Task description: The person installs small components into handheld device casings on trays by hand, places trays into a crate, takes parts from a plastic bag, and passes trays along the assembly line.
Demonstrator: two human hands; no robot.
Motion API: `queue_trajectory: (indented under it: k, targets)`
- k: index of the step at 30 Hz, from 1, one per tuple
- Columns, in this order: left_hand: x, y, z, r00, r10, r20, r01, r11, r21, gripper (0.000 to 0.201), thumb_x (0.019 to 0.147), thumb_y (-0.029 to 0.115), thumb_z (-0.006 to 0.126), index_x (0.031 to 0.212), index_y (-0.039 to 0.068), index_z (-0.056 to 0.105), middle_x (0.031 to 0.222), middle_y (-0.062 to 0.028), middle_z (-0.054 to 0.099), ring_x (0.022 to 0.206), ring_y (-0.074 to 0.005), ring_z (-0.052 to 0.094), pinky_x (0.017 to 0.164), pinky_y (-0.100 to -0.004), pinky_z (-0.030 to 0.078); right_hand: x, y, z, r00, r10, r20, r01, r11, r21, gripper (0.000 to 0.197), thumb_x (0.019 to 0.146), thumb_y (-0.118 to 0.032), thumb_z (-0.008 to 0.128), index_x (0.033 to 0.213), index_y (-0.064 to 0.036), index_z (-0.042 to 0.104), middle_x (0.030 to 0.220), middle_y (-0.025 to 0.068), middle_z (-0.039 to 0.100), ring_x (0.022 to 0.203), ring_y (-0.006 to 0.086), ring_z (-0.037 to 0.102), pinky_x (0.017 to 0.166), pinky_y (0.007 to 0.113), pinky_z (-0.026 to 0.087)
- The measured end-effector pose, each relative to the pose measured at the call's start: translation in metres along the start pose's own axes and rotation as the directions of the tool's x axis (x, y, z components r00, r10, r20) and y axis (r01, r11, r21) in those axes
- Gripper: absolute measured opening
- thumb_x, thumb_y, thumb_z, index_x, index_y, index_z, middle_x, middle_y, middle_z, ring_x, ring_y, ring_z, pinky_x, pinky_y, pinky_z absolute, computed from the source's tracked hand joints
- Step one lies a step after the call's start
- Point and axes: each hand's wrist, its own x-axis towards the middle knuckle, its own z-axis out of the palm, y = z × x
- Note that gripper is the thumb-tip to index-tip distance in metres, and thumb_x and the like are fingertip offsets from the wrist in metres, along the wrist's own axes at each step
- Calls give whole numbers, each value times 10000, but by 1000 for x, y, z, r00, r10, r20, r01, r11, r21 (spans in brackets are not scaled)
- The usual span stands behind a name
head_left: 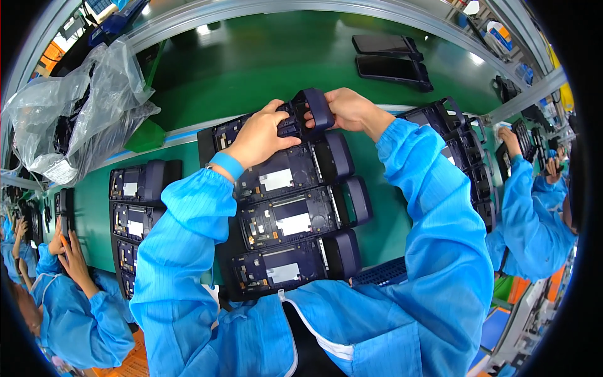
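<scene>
Four-part row aside, several dark handheld-device housings (295, 224) lie in a column before me, inner sides up, with a white rectangle and small components in each. My left hand (264, 135) rests on the farthest housing (227, 131), fingers curled over its upper part and thumb stretched across its near edge. My right hand (347, 110) grips the raised, looped end (317, 108) of that same housing from the right, its fingers passing inside the loop. The exact contact under my left fingers is partly hidden. A blue band circles my left wrist.
Two dark flat devices (392, 69) lie on the green surface beyond the rail. A clear plastic bag (81, 107) sits at far left. More housings stand in columns left (135, 182) and right (443, 119). Co-workers in blue sleeves (534, 207) work on both sides.
</scene>
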Motion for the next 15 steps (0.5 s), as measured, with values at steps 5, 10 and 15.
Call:
queue_trajectory:
  k: [5, 10, 15]
  targets:
    - [-4, 15, -7, 981, -173, -84, 149, 961, -232, 411, 727, 238, 718, 992, -34, 561, 998, -116, 590, 877, -236, 566, 769, -308, 454, -23, 1, 0, 979, -130, -156, 82, 957, -277, 226, 858, -37, 501, 1050, 62, 569, 967, 145, 618, 805, 202, 621, 736, 304, 505]
    - [-12, 43, -7, 909, -228, 348, 414, 409, -813, 223, 801, 171, 655, 927, 6, 573, 658, 10, 480, 481, -37, 339, 391, -195, 251, -79, -12, 50, 869, -495, 19, 470, 811, -350, 187, 838, -102, 579, 965, 27, 625, 855, 106, 633, 725, 126, 592, 631, 230, 471]
    - [-24, 72, -7, 903, -238, 357, 418, 301, -857, 172, 844, 112, 586, 964, -9, 566, 724, -2, 480, 557, -43, 390, 408, -178, 279, -85, 3, 49, 906, -421, -42, 414, 902, -119, 185, 825, -150, 620, 837, 35, 611, 781, 87, 618, 644, 119, 581, 609, 239, 496]
